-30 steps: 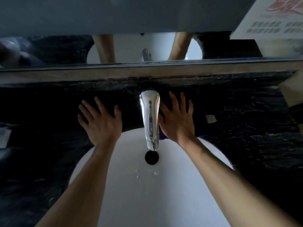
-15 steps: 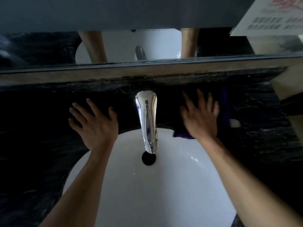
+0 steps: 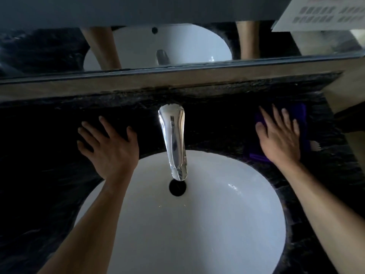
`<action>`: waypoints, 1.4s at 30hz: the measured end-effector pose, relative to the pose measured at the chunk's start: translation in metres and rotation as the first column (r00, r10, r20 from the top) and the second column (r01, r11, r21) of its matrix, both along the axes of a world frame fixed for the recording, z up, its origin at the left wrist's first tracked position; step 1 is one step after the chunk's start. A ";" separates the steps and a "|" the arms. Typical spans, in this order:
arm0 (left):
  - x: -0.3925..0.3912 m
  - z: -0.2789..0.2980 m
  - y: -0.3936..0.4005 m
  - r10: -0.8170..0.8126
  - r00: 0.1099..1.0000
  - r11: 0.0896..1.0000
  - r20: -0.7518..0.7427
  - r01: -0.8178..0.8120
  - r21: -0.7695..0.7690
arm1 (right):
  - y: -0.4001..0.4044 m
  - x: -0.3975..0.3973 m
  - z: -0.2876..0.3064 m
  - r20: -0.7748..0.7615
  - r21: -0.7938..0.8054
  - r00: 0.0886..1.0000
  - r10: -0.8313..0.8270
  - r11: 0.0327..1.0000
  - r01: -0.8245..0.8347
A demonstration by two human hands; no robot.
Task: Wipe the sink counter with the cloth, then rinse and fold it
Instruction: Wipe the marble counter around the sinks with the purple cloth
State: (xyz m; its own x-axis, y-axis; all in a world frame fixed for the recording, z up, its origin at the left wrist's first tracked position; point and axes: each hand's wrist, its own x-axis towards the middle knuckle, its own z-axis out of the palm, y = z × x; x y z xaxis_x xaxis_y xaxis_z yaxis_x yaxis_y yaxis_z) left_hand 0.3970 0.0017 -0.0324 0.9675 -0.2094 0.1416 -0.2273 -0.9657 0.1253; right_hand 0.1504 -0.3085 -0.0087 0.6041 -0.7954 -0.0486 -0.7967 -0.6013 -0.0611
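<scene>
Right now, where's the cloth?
Head view, right side: the purple cloth lies flat on the dark counter under the right hand, right of the faucet.

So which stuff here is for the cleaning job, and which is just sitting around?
For the job:
- purple cloth, flat under the right hand
- black counter, with the left hand resting on it
- tap and white sink, for rinsing

Just there:
- mirror
- printed sheet
- small white scrap
</scene>
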 end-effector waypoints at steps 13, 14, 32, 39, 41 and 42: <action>0.001 0.002 0.002 0.003 1.000 1.000 -0.014 -0.003 0.002 | 0.088 0.091 -0.004 0.056 -0.029 0.841 0.538 0.843 -0.538; 0.001 0.002 0.002 0.005 1.000 1.000 -0.020 -0.005 -0.007 | 0.065 0.076 -0.006 0.038 -0.040 0.868 0.494 0.869 -0.493; 0.002 0.003 0.001 0.011 0.999 0.999 -0.032 -0.010 0.031 | 0.078 0.088 0.000 0.069 -0.010 0.855 0.515 0.857 -0.515; 0.000 0.002 -0.003 0.010 1.000 1.000 -0.007 -0.010 0.024 | 0.010 0.024 0.005 0.026 -0.005 0.998 0.053 0.999 -0.053; 0.000 0.002 -0.003 0.010 1.000 1.000 -0.007 -0.010 0.027 | 0.043 0.056 0.006 0.030 0.012 0.992 0.123 0.992 -0.123; 0.000 0.001 -0.002 0.012 1.000 1.000 -0.007 -0.012 0.028 | 0.063 0.072 0.005 0.034 0.009 0.980 0.196 0.980 -0.197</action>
